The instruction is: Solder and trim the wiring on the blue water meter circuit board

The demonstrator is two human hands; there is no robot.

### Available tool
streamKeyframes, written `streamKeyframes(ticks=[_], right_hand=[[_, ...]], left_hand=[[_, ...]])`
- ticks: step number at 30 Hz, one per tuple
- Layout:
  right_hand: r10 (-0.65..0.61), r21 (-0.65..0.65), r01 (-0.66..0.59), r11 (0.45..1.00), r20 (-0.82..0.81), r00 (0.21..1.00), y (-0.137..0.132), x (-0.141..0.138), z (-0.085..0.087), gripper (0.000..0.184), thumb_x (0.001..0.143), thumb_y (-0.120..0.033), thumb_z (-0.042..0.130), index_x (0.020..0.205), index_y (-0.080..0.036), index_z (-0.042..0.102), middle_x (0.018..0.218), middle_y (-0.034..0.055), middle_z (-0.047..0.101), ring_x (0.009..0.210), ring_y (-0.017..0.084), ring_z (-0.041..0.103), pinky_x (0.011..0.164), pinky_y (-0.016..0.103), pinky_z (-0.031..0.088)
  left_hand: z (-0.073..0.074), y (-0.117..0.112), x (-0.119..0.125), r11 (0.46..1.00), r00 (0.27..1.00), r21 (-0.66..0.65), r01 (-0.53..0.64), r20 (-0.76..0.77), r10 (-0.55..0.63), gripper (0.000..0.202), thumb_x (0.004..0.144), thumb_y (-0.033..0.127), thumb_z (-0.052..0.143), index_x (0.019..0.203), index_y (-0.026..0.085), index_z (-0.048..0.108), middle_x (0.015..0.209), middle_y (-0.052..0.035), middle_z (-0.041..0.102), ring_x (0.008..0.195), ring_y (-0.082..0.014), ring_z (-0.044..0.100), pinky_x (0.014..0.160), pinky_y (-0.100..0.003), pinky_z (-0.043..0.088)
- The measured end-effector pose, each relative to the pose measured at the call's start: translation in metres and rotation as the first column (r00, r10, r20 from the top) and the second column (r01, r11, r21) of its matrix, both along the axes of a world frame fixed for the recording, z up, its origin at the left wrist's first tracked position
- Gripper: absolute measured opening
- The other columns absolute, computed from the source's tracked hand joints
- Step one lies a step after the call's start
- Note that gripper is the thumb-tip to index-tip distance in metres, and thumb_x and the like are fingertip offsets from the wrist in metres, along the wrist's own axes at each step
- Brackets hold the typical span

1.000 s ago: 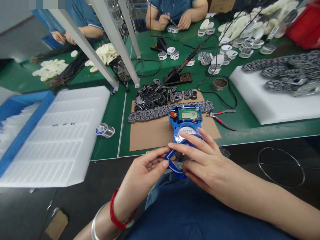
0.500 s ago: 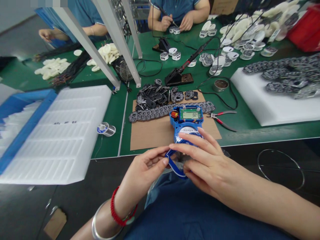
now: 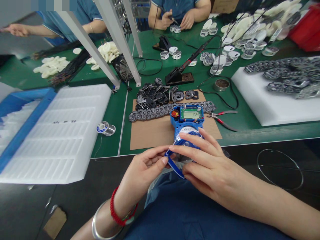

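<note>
A blue-rimmed clear cover [image 3: 176, 166] is tilted between my hands at the table's front edge. My left hand [image 3: 148, 165] pinches its left corner between thumb and fingers. My right hand [image 3: 207, 160] grips its right side, with the upper fingers reaching across the top and hiding much of it. Just beyond lies a blue meter [image 3: 177, 126] with a lit display [image 3: 191, 114] and a red-orange part at its upper left. Its lower round dial is partly covered by my right fingers.
Under the meter lies a cardboard sheet [image 3: 150, 135] with a row of circuit boards [image 3: 152, 114] and a pile of boards. Pliers [image 3: 223, 121] lie to the right, a solder spool [image 3: 106, 128] to the left. A soldering iron [image 3: 186, 63] rests in its stand. Two co-workers sit opposite.
The cover has tilted slightly in my hands, which stay almost in place. At the far left, a co-worker's arm has stretched out to the left.
</note>
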State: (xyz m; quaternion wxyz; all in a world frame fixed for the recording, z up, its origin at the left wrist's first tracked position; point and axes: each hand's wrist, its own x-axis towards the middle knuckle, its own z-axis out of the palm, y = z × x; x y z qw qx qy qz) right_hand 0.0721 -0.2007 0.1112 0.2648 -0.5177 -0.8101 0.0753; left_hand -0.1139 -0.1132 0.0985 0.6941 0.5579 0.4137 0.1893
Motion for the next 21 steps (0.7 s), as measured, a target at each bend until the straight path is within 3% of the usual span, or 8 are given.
streamKeyframes(ticks=[10,15,21], right_hand=[[-0.029,-0.089,0.026,0.996,-0.03,0.999,0.0,-0.004,-0.003,0.017,0.091,-0.016,0.05,0.086,-0.018,0.067,0.14,0.0037,0.049,0.139,0.027,0.026,0.117,0.053,0.014],[-0.105,-0.125,0.094,0.988,-0.078,0.991,-0.002,-0.009,0.001,0.023,0.087,-0.011,0.052,0.105,-0.02,0.064,0.148,0.0047,0.037,0.142,0.027,0.018,0.116,0.053,0.016],[-0.165,-0.057,0.157,0.986,-0.172,0.971,-0.008,-0.001,0.007,0.041,0.085,-0.016,0.058,0.124,-0.022,0.052,0.152,0.0062,0.028,0.142,0.029,0.016,0.116,0.053,0.017]], left_hand=[[0.0,-0.001,0.0,1.0,1.0,-0.006,-0.027,0.011,0.027,0.028,0.08,0.025,0.068,0.107,0.022,0.069,0.109,-0.0051,0.072,0.105,-0.0211,0.065,0.085,-0.026,0.055],[0.003,-0.002,0.001,1.0,1.0,-0.012,-0.028,0.014,0.028,0.028,0.081,0.026,0.066,0.109,0.022,0.068,0.109,-0.0048,0.072,0.102,-0.0198,0.066,0.084,-0.024,0.055],[0.004,-0.002,-0.001,0.998,0.997,-0.029,-0.054,0.045,0.055,0.026,0.081,0.027,0.067,0.106,0.022,0.069,0.106,-0.0044,0.072,0.096,-0.0178,0.068,0.081,-0.023,0.055]])
